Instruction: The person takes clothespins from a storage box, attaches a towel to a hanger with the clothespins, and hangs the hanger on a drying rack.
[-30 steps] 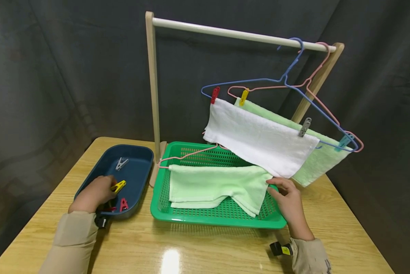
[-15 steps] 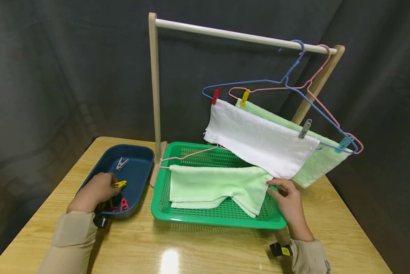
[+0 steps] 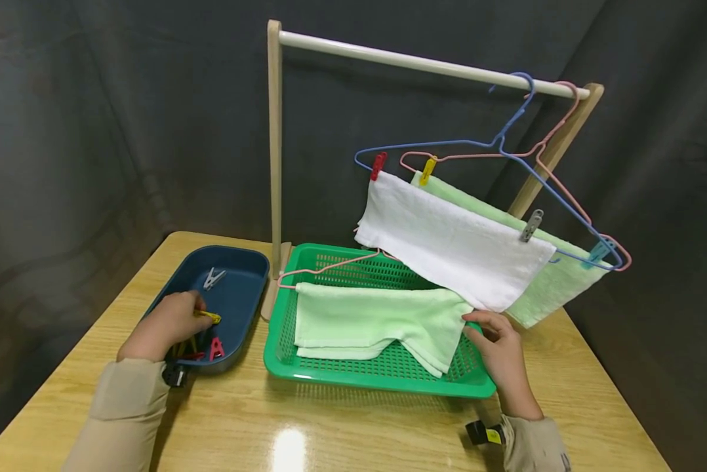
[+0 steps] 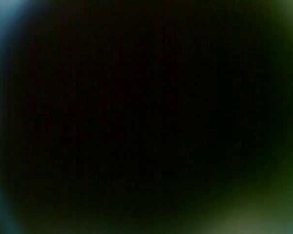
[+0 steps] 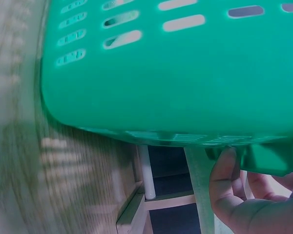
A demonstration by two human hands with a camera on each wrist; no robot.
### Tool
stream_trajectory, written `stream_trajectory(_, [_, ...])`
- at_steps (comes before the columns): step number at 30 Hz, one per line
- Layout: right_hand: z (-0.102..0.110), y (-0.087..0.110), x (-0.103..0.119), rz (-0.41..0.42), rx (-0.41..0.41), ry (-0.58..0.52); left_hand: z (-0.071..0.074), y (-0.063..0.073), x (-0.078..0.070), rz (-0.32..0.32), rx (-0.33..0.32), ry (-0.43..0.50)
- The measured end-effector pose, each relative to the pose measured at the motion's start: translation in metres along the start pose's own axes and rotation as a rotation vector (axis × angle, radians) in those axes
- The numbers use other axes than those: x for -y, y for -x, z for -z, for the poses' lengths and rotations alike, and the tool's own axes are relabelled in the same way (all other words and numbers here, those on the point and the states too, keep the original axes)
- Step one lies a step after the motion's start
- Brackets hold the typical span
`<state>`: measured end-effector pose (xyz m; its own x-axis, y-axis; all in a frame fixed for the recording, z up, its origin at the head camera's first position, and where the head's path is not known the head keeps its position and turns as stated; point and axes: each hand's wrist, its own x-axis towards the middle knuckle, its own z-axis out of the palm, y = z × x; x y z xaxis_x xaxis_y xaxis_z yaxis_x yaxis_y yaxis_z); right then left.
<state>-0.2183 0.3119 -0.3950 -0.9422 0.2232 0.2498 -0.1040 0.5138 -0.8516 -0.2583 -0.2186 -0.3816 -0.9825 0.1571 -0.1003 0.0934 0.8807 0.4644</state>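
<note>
In the head view, my left hand [image 3: 170,321] reaches into the dark blue tray [image 3: 262,278] and pinches a yellow clothespin [image 3: 213,317], partly hidden by the fingers. A grey clothespin [image 3: 214,278] and a pink-red clothespin [image 3: 216,349] lie near it. My right hand [image 3: 498,344] holds the upper right corner of a light green towel [image 3: 353,318] between thumb and fingers, beside the basket rim. That towel is draped over a pink hanger [image 3: 330,265] on the green basket [image 3: 377,385]. The right wrist view shows the thumb [image 5: 223,178] under the basket rim. The left wrist view is dark.
A wooden rack with a white bar [image 3: 424,63] stands behind. From it hang a blue hanger [image 3: 424,144] with a white towel [image 3: 448,239] and another pink hanger [image 3: 477,156] with a green towel [image 3: 536,298], all held by clothespins, low over the basket's right side.
The yellow clothespin has tilted flatter and sits deeper between my left fingers. My right hand stays at the towel corner. The whole head view has shifted slightly.
</note>
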Motion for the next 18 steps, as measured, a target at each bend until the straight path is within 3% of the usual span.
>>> stream_trajectory(18, [-0.0015, -0.0015, -0.0024, 0.013, -0.030, -0.021, 0.0035, -0.0012, -0.0024, 0.013, -0.037, 0.000])
